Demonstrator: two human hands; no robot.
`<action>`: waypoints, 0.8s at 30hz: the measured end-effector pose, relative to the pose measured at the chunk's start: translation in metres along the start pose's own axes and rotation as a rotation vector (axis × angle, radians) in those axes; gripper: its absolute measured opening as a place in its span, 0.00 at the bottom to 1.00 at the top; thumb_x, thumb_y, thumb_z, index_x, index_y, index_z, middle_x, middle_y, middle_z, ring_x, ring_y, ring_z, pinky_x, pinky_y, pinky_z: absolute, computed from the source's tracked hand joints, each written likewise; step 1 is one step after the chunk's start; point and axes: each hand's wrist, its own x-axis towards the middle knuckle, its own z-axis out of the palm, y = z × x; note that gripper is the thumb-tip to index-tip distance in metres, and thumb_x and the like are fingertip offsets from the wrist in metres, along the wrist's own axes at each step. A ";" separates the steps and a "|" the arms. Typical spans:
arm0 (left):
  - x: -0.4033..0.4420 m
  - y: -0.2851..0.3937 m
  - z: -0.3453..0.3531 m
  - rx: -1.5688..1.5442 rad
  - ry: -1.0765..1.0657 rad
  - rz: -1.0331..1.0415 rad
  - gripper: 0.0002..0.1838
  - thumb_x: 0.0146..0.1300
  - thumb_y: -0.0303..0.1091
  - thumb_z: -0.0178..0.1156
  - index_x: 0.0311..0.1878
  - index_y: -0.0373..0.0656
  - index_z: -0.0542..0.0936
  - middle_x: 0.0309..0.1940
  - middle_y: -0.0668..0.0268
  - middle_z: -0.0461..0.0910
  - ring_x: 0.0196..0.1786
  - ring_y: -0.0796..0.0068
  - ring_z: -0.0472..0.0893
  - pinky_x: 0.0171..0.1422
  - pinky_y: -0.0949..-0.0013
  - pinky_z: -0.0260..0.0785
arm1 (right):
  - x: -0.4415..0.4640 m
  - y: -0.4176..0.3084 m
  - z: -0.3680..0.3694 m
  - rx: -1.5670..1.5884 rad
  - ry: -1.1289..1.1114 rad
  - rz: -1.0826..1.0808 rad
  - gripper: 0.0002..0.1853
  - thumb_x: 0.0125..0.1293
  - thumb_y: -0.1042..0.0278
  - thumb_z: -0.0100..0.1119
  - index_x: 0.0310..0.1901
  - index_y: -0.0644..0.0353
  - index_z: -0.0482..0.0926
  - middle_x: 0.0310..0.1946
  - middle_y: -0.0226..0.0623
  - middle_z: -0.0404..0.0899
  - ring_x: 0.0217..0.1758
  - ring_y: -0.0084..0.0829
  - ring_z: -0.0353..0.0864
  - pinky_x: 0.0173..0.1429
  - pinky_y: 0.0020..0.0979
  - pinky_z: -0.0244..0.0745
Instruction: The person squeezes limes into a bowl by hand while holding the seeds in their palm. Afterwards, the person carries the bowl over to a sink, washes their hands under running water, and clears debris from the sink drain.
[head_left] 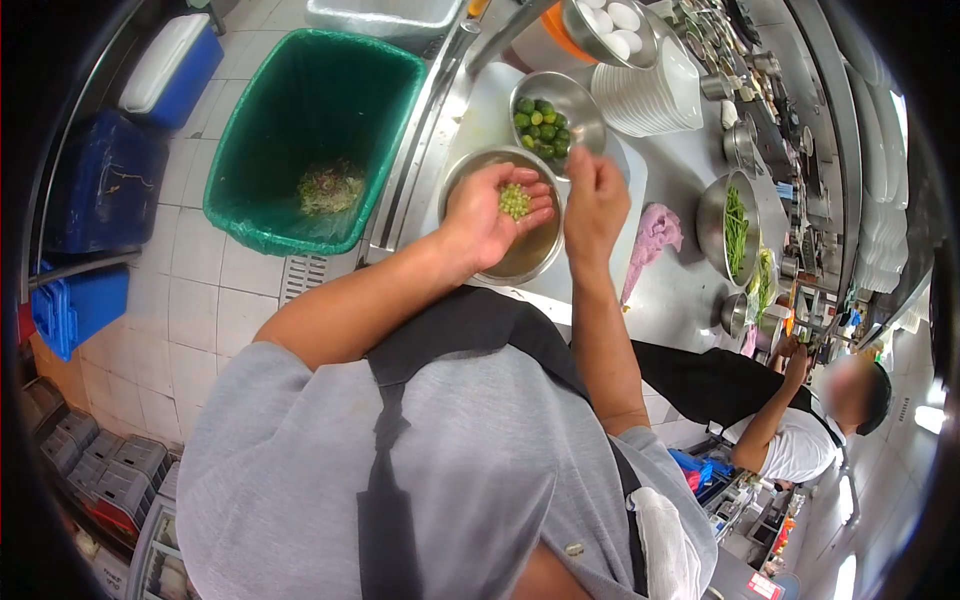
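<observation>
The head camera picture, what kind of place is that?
It looks like a kitchen, probably a restaurant's: see the tall stack of white plates, the metal bowl of green beans and the steel counter.

The left hand (492,212) partly hides the metal bowl (540,250) beneath it.

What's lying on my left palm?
A cluster of small, round, pale green pieces rests on your left hand; the skin directly beneath them is covered.

Floor (190,300): pale square tiles, slotted drain cover (303,275). Table (690,275): shiny metal. Shelf (836,90): metal, beyond the table. Ceiling (895,480): pale, white lights (846,497), lit.
</observation>
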 end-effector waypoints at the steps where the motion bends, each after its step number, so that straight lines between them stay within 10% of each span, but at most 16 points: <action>1: 0.002 -0.002 -0.001 0.006 0.002 -0.009 0.17 0.73 0.39 0.44 0.46 0.35 0.76 0.43 0.54 0.79 0.48 0.60 0.79 0.59 0.54 0.73 | 0.007 -0.011 -0.003 0.044 0.022 0.004 0.11 0.67 0.63 0.62 0.37 0.64 0.81 0.27 0.32 0.80 0.29 0.22 0.75 0.35 0.27 0.71; 4: 0.003 -0.005 -0.004 0.038 0.015 -0.025 0.17 0.73 0.40 0.44 0.46 0.34 0.75 0.43 0.52 0.78 0.48 0.57 0.79 0.60 0.53 0.73 | 0.018 -0.059 -0.004 0.576 -0.313 0.111 0.13 0.66 0.62 0.63 0.48 0.59 0.82 0.31 0.32 0.81 0.37 0.21 0.79 0.41 0.26 0.74; 10: -0.001 -0.003 0.001 0.057 0.041 -0.006 0.18 0.74 0.41 0.44 0.46 0.35 0.75 0.44 0.51 0.78 0.48 0.55 0.79 0.60 0.52 0.73 | 0.087 0.031 -0.003 -0.946 -0.518 -0.080 0.19 0.61 0.54 0.62 0.52 0.50 0.81 0.45 0.43 0.84 0.47 0.44 0.84 0.53 0.42 0.76; 17: 0.000 -0.004 -0.004 0.060 0.011 -0.001 0.18 0.74 0.41 0.44 0.48 0.35 0.74 0.44 0.51 0.78 0.48 0.56 0.78 0.60 0.51 0.73 | 0.087 0.063 0.012 -0.973 -0.554 -0.061 0.16 0.61 0.59 0.60 0.49 0.52 0.82 0.41 0.42 0.85 0.47 0.40 0.85 0.51 0.41 0.78; 24: 0.002 -0.001 -0.003 0.033 0.018 0.010 0.17 0.74 0.40 0.44 0.46 0.35 0.75 0.43 0.51 0.78 0.48 0.56 0.79 0.60 0.52 0.73 | 0.061 0.011 -0.028 0.777 -0.298 0.385 0.18 0.64 0.76 0.56 0.55 0.69 0.76 0.39 0.36 0.79 0.37 0.27 0.81 0.44 0.29 0.81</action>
